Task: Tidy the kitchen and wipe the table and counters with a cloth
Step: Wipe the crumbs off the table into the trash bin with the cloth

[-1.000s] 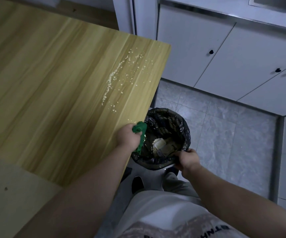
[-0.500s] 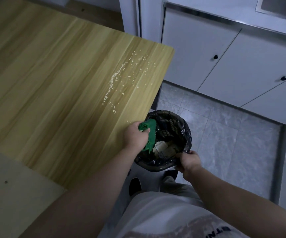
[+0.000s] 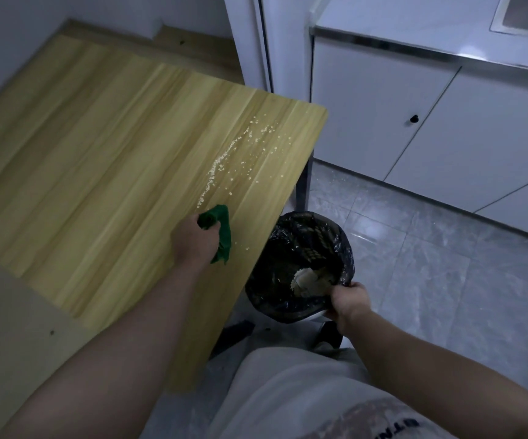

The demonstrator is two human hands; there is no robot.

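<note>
Two grips show, both grasping. Left grip is clenched round the one green cloth, over the bench near its right edge. Right grip clasps the near rim of the single black-lined bin, which is tucked against and partly under that same bench edge.

One wooden bench fills the left half of the view, its grain running away from the person. Grey tiled floor lies to the right of it. White cabinets stand beyond, under a pale counter; one dark knob is plain, and a second is cut by the frame's right edge.

Inside the bin lies some pale waste; how many pieces there are, I cannot tell.

Bunched at the fingers, the cloth has its long axis running roughly away from the person: the wadded end points toward the far corner of the bench, the loose tail trails back beside the wrist. Whether it touches the wood I cannot tell.

One line of pale crumbs runs from just beyond the cloth's wadded end toward the bench's far right corner, with loose specks to its right.
</note>
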